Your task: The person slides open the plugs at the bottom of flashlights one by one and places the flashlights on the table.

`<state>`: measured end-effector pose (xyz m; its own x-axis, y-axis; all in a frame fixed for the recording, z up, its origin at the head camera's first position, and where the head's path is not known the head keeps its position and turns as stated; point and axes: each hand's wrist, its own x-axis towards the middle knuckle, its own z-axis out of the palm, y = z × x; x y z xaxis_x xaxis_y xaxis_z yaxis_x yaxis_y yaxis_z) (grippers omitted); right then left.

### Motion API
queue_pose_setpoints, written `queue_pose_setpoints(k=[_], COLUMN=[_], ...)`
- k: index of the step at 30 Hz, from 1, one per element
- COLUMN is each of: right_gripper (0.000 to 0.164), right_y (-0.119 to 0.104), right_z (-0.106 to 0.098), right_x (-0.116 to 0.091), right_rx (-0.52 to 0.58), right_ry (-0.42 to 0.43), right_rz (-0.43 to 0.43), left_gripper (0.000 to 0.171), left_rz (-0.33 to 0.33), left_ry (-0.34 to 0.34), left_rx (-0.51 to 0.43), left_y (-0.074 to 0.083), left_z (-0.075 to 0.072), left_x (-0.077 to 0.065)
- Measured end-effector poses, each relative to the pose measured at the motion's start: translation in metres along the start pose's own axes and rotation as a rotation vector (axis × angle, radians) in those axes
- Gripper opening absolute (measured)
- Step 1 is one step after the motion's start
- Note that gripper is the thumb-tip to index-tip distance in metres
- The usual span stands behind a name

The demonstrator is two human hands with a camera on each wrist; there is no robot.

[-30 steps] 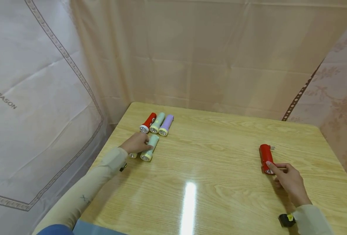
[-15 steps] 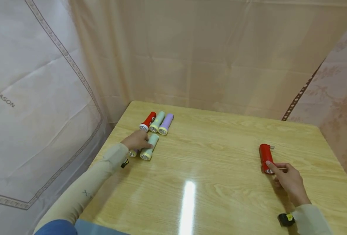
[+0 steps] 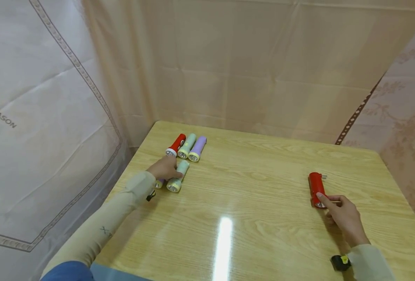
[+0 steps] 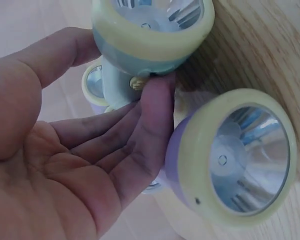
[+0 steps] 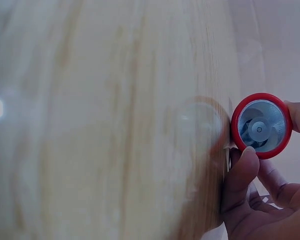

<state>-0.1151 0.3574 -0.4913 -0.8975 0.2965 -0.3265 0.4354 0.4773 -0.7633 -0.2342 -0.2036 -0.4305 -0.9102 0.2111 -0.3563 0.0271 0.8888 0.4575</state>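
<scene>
In the head view my left hand (image 3: 163, 168) grips a mint-green flashlight (image 3: 182, 168) with a pale yellow head, at the table's left side. The left wrist view has my thumb and fingers on both sides of the mint-green flashlight (image 4: 145, 50) behind its lens. Beside it lies a purple flashlight (image 4: 185, 155), its body mostly hidden by my fingers. Over on the right, my right hand (image 3: 346, 220) pinches a red flashlight (image 3: 316, 183) near its lens end. Metal plug prongs stick out at its far end. The right wrist view shows its red-rimmed lens (image 5: 260, 129) head-on.
Behind my left hand lie three more flashlights in a row: red with a white head (image 3: 177, 144), mint green (image 3: 189, 143) and purple (image 3: 199, 145). The wooden table (image 3: 256, 175) carries a bright light reflection in front. A hanging cloth (image 3: 249, 70) borders its back edge.
Both hands keep their places on the two flashlights. My left wrist has tilted very slightly, and the whole view has shifted a little.
</scene>
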Motion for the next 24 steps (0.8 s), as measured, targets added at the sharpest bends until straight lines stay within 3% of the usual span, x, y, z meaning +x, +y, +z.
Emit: queue_pose_setpoints(k=[8, 19, 24], right_gripper=[0.093, 0.092, 0.092], right_y=[-0.0015, -0.0009, -0.0013], right_z=[0.0004, 0.0002, -0.0003], right_x=[0.0, -0.0012, -0.002], right_rx=[0.011, 0.014, 0.008], right_ry=[-0.005, -0.017, -0.015], right_rz=[-0.011, -0.019, -0.019], left_gripper=[0.029, 0.033, 0.032], left_rz=[0.01, -0.015, -0.003], left_ry=[0.002, -0.034, 0.009], left_rx=[0.08, 0.094, 0.092], left_y=[0.0024, 0.009, 0.0077], left_z=[0.004, 0.0043, 0.0058], left_x=[-0.0024, -0.0033, -0.0016])
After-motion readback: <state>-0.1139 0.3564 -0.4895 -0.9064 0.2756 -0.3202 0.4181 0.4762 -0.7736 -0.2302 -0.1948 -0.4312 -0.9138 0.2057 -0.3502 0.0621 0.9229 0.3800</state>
